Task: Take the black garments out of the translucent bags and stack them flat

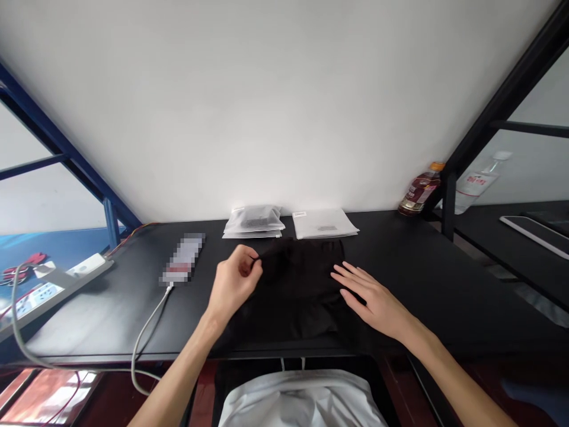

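Observation:
A piece of black cloth (297, 290) lies spread on the black desk (413, 261), hard to tell apart from the dark surface. At its far left edge my left hand (237, 276) pinches the fabric between thumb and fingers. My right hand (367, 296) rests at the cloth's right side, palm down with fingers stretched out and apart. Behind the cloth lie a stack of frosted plastic bags (254, 222) and, to its right, a flatter white bag (324, 223). The cloth's garment type cannot be made out.
On the left, a phone (184, 258) has a white charging cable (149, 332) plugged in. A power strip (57, 290) lies farther left. A dark drink bottle (420, 190) and a clear bottle (480, 184) stand by the right metal frame (448, 204). A wall rises behind the desk.

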